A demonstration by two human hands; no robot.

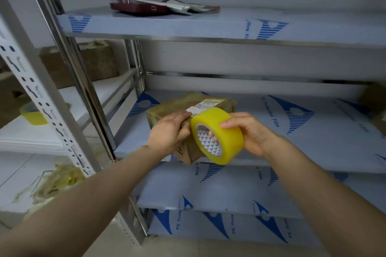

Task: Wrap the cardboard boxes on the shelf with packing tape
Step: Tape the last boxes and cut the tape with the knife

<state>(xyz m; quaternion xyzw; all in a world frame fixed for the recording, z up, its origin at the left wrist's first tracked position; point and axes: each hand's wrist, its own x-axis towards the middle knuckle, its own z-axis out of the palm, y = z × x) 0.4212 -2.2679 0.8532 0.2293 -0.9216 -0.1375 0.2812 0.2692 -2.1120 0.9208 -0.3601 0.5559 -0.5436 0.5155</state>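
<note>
On the shelf (313, 131), left hand (170, 131) presses a brown cardboard box (167, 108) (white-labelled); right hand (248, 131) grips yellow tape roll (217, 135).

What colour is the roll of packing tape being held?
Translucent yellow roll of packing tape, white patterned core; head view.

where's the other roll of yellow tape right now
In the head view it sits at the far left, on the white neighbouring shelf, partly hidden behind the perforated upright: the spare yellow tape roll.

Glossy yellow tape roll (217, 135), taped cardboard box (179, 106), film-covered metal shelf (313, 131).
</note>
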